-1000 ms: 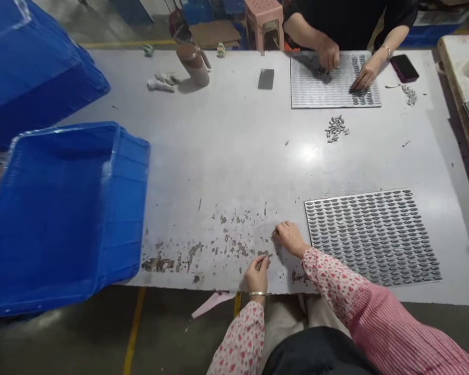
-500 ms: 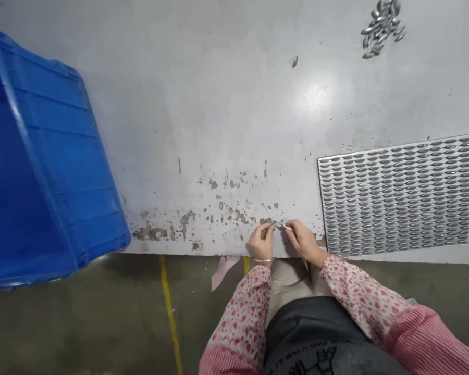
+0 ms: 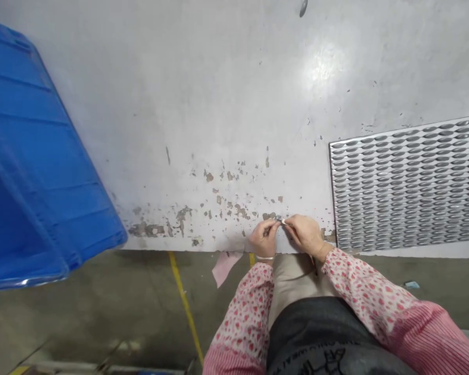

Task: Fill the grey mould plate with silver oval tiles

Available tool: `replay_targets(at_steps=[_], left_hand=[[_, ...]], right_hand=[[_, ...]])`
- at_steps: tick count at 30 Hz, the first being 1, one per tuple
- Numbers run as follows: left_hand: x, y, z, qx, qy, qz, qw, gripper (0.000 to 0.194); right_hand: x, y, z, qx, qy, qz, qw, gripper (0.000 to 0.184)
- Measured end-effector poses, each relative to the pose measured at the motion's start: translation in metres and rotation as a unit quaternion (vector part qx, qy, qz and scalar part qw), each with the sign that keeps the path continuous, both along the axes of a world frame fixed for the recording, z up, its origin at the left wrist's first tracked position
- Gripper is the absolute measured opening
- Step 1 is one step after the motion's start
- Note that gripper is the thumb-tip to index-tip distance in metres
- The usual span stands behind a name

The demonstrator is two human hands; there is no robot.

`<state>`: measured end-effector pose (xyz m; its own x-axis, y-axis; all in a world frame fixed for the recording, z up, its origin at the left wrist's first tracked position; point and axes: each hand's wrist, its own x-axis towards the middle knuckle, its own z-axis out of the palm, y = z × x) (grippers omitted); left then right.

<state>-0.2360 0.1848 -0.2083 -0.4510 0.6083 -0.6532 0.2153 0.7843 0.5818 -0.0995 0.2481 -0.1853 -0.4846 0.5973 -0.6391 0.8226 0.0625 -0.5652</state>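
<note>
My left hand [image 3: 264,238] is closed in a pinch near the table's front edge, on a small grey metal piece [image 3: 278,217] that the fingertips partly cover. Right beside it, my right hand [image 3: 305,234] pinches a small white object [image 3: 283,221] whose kind is too small to make out. The white object's tip meets or nearly meets the metal piece. To the right lies a flat panel [image 3: 406,182] covered in rows of grey, pointed-oval metal pieces. One loose oval piece [image 3: 303,8] rests at the top of the view.
A large blue plastic bin [image 3: 82,208] stands at the left of the worn white table [image 3: 203,94]. Pink material [image 3: 224,266] hangs at the front edge. A yellow line [image 3: 185,302] runs along the floor below.
My head view has shifted, so the pile of oval pieces has left the frame at the top. My hands have drawn closer together, bringing the white object up to the metal piece.
</note>
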Motion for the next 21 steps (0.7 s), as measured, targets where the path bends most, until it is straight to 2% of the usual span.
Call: replay_targets(at_steps=[8, 15, 21], left_hand=[[-0.0026, -0.0012, -0.0010, 0.024, -0.009, -0.012, 1.000, 0.011], [-0.0026, 0.0017, 0.0018, 0.038, -0.013, -0.014, 0.999, 0.008], [-0.0018, 0.0042, 0.0022, 0.042, -0.014, -0.018, 0.999, 0.008]], right_hand=[[0.0025, -0.0010, -0.0008, -0.010, 0.012, 0.004, 1.000, 0.028], [0.0052, -0.0040, -0.0010, 0.024, 0.001, 0.032, 0.999, 0.024], [0.0074, -0.0065, -0.0024, 0.020, 0.011, 0.014, 1.000, 0.022]])
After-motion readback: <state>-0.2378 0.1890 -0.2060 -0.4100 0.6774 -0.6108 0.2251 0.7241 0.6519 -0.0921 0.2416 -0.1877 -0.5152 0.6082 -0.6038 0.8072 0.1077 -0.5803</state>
